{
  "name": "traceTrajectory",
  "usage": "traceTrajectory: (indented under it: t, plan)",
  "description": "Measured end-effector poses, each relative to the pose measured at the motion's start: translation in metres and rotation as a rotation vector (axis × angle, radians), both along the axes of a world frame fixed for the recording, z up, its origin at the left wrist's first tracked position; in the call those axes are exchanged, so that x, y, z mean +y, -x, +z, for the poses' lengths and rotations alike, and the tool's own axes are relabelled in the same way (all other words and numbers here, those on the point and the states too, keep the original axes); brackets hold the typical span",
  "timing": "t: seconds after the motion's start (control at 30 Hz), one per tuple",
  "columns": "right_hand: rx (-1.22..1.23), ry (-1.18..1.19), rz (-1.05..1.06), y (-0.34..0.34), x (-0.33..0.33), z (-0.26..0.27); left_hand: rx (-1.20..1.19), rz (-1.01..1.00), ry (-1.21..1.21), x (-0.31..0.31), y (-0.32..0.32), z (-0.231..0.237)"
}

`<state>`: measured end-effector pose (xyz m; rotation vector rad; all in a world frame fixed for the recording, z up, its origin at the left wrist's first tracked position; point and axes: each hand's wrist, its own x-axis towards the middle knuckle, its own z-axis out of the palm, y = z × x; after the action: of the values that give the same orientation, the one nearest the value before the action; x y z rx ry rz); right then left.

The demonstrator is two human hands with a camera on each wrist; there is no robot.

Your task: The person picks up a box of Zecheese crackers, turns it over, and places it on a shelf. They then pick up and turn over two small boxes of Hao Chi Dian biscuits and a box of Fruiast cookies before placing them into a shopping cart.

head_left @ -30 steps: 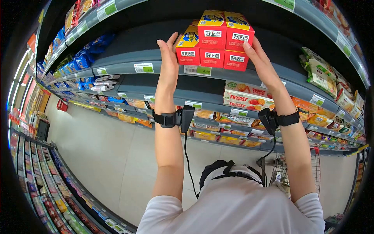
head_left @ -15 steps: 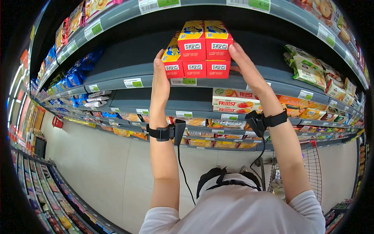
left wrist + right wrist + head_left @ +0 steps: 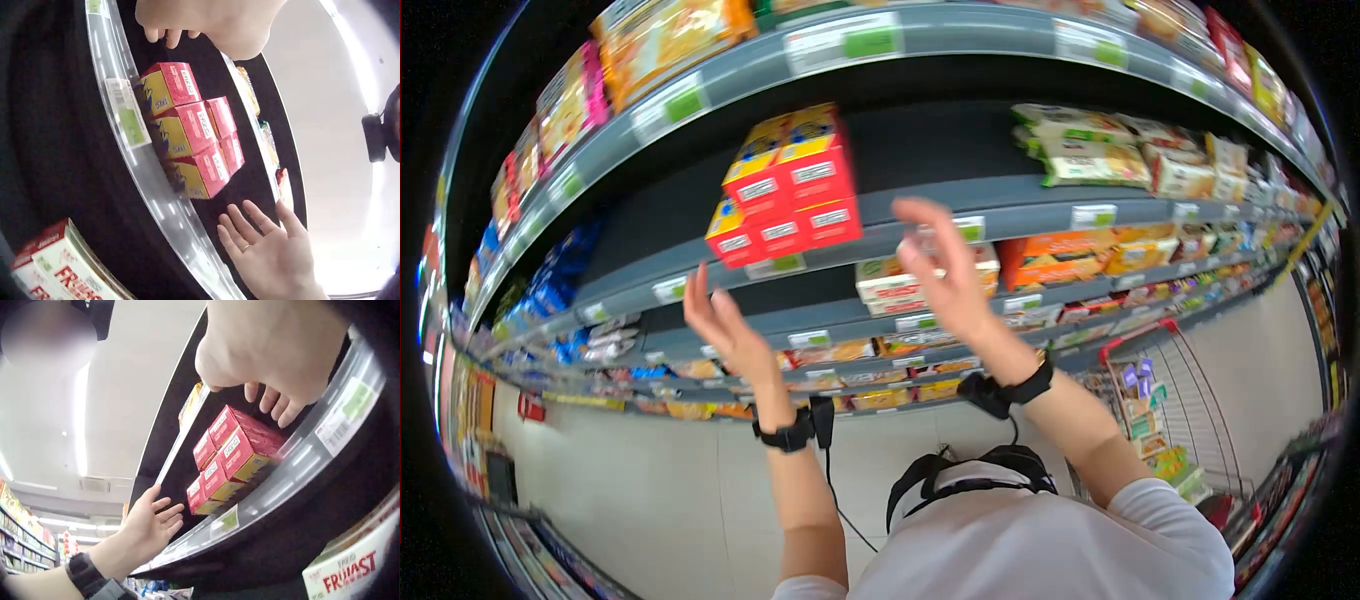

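Red and yellow snack boxes point(image 3: 805, 185) stand stacked at the front edge of a dark shelf point(image 3: 920, 165), two on top of a row of three. My left hand point(image 3: 730, 325) is below and to the left of the stack, fingers spread and apart from it. To the right, my right hand point(image 3: 945, 275) is also off the boxes, its palm turned inward and holding nothing. In the left wrist view the right hand point(image 3: 269, 250) shows a ring on one finger. The right wrist view has the left hand point(image 3: 150, 522) beside the boxes point(image 3: 231, 453), fingers loosely bent.
Green and white snack bags point(image 3: 1090, 150) lie farther right on the same shelf. White Fruiast boxes point(image 3: 890, 285) and orange packs point(image 3: 1055, 260) sit one shelf down. Above runs a shelf edge point(image 3: 740, 85) with price tags. A shopping cart point(image 3: 1190, 400) with goods stands at the right.
Both hands have come away from the sides of the box stack and drawn back toward the body. The boxes remain at the shelf edge; the head view has turned to the right.
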<state>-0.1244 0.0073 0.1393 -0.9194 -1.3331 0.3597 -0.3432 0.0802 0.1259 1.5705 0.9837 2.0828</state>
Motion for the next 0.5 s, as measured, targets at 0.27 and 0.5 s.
traceTrajectory:
  t: [0.27, 0.5]
  plan:
    - [0.02, 0.278, 0.009, -0.034, -0.108, -0.077, -0.004, -0.141, 0.241, -0.075, -0.041, -0.054]
    - [0.467, 0.478, -0.22, -0.091, -0.223, -0.097, 0.168, -0.384, 0.414, -0.13, -0.086, -0.094]
